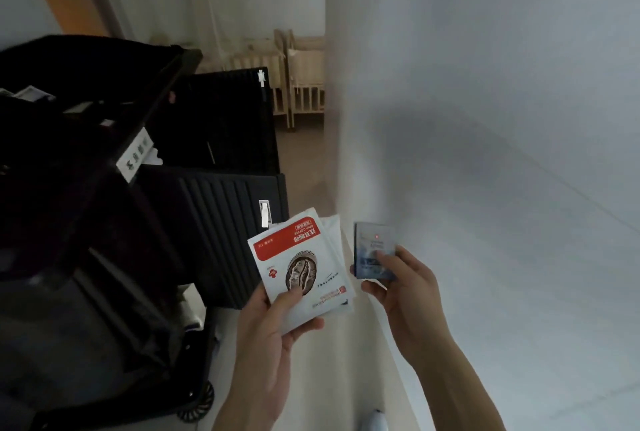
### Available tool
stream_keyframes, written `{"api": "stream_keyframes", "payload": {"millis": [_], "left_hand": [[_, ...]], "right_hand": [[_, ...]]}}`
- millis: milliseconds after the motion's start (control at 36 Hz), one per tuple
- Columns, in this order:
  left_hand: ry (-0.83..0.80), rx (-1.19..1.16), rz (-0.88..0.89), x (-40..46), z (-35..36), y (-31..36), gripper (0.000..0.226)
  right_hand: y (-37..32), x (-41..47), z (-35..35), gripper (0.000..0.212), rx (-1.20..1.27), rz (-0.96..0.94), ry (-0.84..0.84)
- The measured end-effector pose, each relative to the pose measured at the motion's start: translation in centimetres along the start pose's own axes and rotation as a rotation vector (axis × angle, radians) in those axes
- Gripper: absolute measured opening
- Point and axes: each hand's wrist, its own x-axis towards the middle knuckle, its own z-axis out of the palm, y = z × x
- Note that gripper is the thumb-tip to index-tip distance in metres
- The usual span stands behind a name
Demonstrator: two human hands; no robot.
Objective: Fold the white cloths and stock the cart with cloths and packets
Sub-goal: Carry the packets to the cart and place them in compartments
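My left hand (268, 337) grips a small stack of white coffee packets (299, 257) with a red band and a coffee-bean picture, thumb on top. My right hand (398, 286) pinches a small blue-grey packet (374, 245) just to the right of them. Both hands are held over the floor, beside the dark cart (86, 205) at the left. The cart's upper tray holds a few small white items (31, 94). No white cloths are visible.
A black ribbed panel or bag (225, 229) hangs on the cart's right side, another (228, 118) behind it. A white wall (485, 118) fills the right. Wooden cribs (301, 84) stand down the corridor. A cart wheel (197, 403) sits low left.
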Motion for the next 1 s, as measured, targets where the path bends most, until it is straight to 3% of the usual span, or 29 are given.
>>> {"api": "stream_keyframes", "payload": {"millis": [194, 361, 556, 806, 1000], "left_hand": [[0.118, 0.001, 0.078, 13.1, 5.1, 0.6, 0.021], [0.188, -0.04, 0.161, 22.4, 9.3, 2.9, 0.038], [0.245, -0.059, 0.181, 31.3, 12.3, 3.4, 0.032], [0.33, -0.181, 0.185, 46.3, 16.5, 2.1, 0.023], [0.285, -0.248, 0.221, 60.2, 19.2, 5.5, 0.026]], "right_hand": [[-2.8, 15.1, 2.4, 0.022, -0.029, 0.024, -0.082], [-6.1, 26.4, 5.1, 0.023, -0.04, 0.047, -0.201], [-6.9, 36.3, 8.3, 0.022, 0.01, 0.099, -0.287], [-6.6, 50.3, 13.2, 0.025, -0.017, 0.081, -0.199], [-9.4, 62.8, 18.9, 0.02, -0.016, 0.027, -0.172]]}}
